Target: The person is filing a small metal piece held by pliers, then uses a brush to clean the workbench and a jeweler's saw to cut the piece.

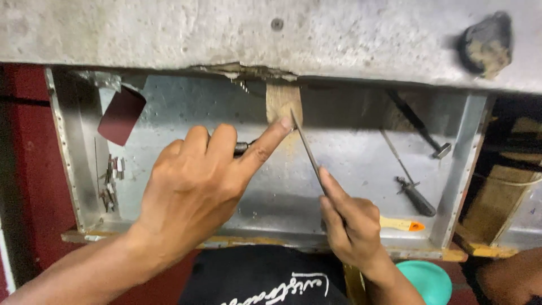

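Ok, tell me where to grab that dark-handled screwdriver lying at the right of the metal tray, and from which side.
Take the screwdriver by its thick dark handle, the lower right end, coming down from above. It lies flat and slanted on the tray floor, with the thin shaft running up to the left and open space around the handle. The right hand, now on a flat file, is probably the nearer one.

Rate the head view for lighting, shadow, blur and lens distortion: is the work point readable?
Head view: even, soft light, no harsh glare on the grey sheet-metal tray. Deep shadow lies under the rough concrete slab edge. The left hand, the right hand and the thin metal file at the small pale wooden block are sharp; the far corners look slightly soft and bent by the wide lens.
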